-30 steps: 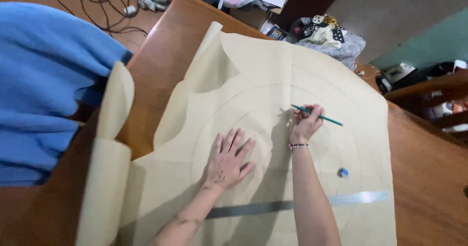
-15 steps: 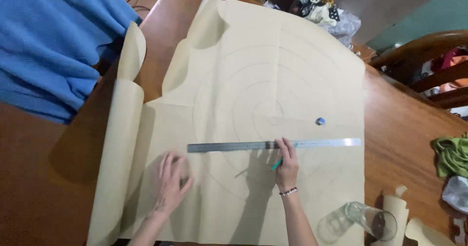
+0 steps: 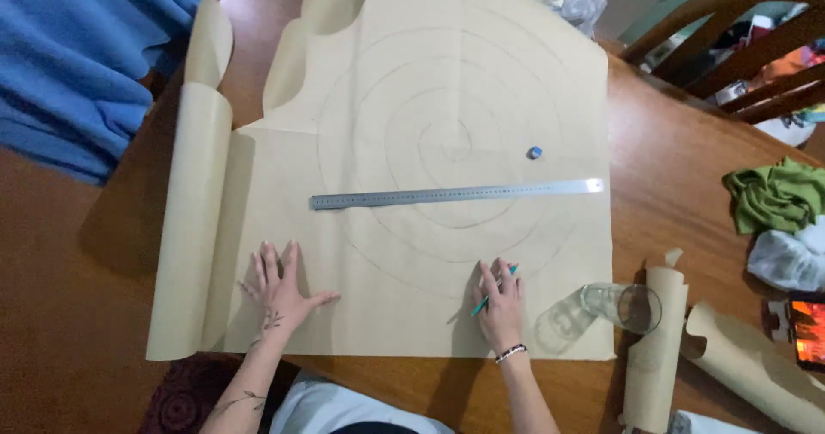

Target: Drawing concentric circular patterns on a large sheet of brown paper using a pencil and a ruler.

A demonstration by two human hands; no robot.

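A large sheet of beige pattern paper (image 3: 430,99) lies on a brown wooden table (image 3: 679,193), with concentric curves drawn on it in pencil. My left hand (image 3: 279,288) rests flat on the paper's lower left part, fingers spread. My right hand (image 3: 500,307) presses on the lower right part and holds a teal pencil (image 3: 491,293). A long steel ruler (image 3: 455,194) lies across the curves above both hands. A small blue object (image 3: 534,152) sits on the paper above the ruler's right half.
A glass jar (image 3: 601,309) lies on its side at the paper's lower right corner. Rolled paper scraps (image 3: 651,348) lie beside it. Blue cloth (image 3: 77,64) covers the upper left. Green and white cloths (image 3: 778,198) and a wooden chair (image 3: 739,30) are at right.
The view shifted back toward me, so the paper sits higher in frame. Both hands slid down to the paper's near edge, away from the ruler. The right hand kept the pencil.
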